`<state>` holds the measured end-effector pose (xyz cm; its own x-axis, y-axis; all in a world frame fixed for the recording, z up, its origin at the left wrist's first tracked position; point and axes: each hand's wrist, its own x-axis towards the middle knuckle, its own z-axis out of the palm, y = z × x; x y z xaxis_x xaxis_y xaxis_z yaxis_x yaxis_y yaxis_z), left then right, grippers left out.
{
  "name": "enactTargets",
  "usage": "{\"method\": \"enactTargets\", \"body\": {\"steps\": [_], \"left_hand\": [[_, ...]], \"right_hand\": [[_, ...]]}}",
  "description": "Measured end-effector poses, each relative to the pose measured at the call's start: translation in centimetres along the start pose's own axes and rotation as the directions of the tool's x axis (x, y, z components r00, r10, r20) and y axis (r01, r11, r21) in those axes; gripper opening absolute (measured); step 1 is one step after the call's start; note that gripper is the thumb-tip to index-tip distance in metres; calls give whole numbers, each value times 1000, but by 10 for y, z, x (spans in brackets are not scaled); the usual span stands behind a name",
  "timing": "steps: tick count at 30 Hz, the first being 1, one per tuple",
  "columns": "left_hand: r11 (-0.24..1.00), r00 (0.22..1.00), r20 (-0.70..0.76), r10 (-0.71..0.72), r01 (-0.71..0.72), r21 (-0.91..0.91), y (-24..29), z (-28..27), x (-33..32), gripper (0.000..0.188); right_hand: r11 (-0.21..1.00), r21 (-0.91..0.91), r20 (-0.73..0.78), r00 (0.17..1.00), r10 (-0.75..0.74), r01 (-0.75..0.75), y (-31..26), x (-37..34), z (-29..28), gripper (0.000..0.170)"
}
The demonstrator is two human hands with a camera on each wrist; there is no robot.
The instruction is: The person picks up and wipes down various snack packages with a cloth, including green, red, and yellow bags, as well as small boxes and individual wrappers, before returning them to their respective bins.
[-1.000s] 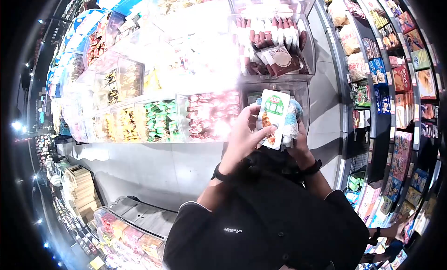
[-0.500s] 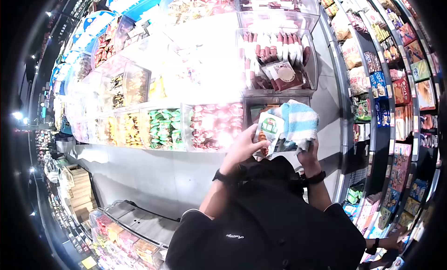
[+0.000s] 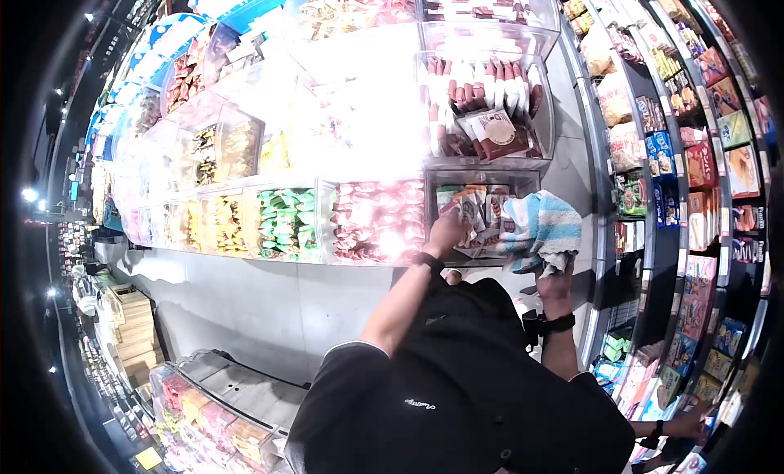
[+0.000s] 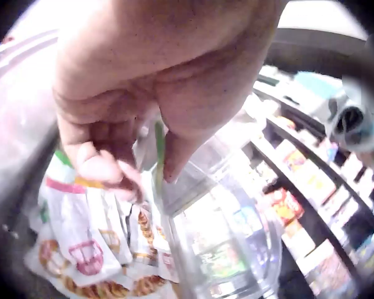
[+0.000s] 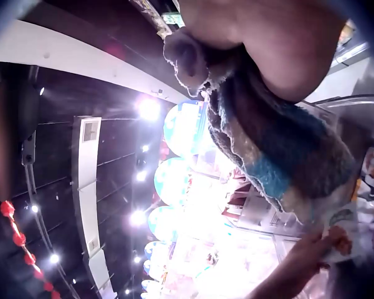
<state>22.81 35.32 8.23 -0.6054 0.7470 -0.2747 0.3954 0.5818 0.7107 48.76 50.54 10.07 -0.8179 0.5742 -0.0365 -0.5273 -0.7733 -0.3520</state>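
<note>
The left hand's (image 3: pixel 447 233) fingers are bent nearly closed, pinching a thin packet (image 4: pixel 160 149) on edge above loose packets (image 4: pixel 87 249) in a clear bin (image 3: pixel 482 174). The right hand (image 3: pixel 555 285) grips a blue-and-white striped cloth (image 3: pixel 545 222), draped by the bin's right side. A narrow pinch could let the packet slip or crease against the wall; the cloth's loose edge could snag the packets. They show croissant pictures and a pink emblem, but brand names blur; pale shirt lettering (image 3: pixel 420 404) is unreadable.
</note>
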Motion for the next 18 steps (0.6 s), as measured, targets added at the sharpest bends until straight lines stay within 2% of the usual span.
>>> {"method": "enactTargets", "body": {"steps": [1, 2, 3, 4, 5, 7, 8, 9, 10, 11, 13, 15, 16, 17, 18], "left_hand": [[996, 998, -65, -5, 11, 92, 10, -1, 2, 43], [983, 992, -127, -4, 27, 182, 17, -1, 2, 41], [931, 992, -101, 70, -29, 363, 19, -3, 5, 40], [915, 959, -211, 189, -94, 392, 34, -14, 6, 36], [924, 942, -243, 232, -135, 358, 57, -33, 7, 38], [910, 878, -318, 358, -252, 329, 100, -65, 8, 43], [884, 823, -361, 439, -324, 336, 116, -77, 10, 47], [851, 758, -401, 515, -394, 347, 125, -83, 16, 51], [836, 763, -357, 538, -428, 344, 128, -84, 25, 61], [812, 756, -332, 564, -435, 388, 132, -86, 33, 62], [782, 744, -293, 601, -470, 410, 132, -83, 58, 61], [751, 700, -327, 635, -460, 473, 128, -78, 78, 45], [753, 694, -342, 634, -453, 477, 129, -79, 80, 39], [727, 626, -402, 668, -434, 532, 132, -80, 79, 33], [734, 627, -410, 663, -437, 519, 132, -80, 82, 32]], "right_hand": [[1000, 2, 6, 1000, -1, 1, 0, -6, 5, 49], [1000, -31, -61, 998, -5, 3, 0, -10, 7, 49], [998, -65, -125, 992, -13, 5, 0, -11, 7, 48], [997, -71, -127, 992, -20, 11, 0, -9, 8, 48], [997, -78, -130, 991, -26, 16, 0, -7, 9, 48], [999, -40, -20, 999, -30, 29, -1, -2, 11, 48], [954, -291, -74, 993, -95, 70, 0, -4, 10, 47], [837, -543, -127, 979, -160, 66, 0, -5, 9, 47], [675, -738, -180, 958, -223, 19, 1, -7, 8, 46], [110, -993, -68, 958, -278, -39, 1, -8, 1, 46], [-302, -950, 15, 956, -294, -78, 0, -6, -9, 46], [120, -992, -86, 940, -329, -48, 5, -5, -2, 46], [198, -979, -101, 941, -322, -37, 4, -6, 1, 45], [275, -961, -116, 942, -315, -27, 3, -7, 5, 45], [351, -936, -132, 942, -307, -16, 2, -8, 9, 44]]}}
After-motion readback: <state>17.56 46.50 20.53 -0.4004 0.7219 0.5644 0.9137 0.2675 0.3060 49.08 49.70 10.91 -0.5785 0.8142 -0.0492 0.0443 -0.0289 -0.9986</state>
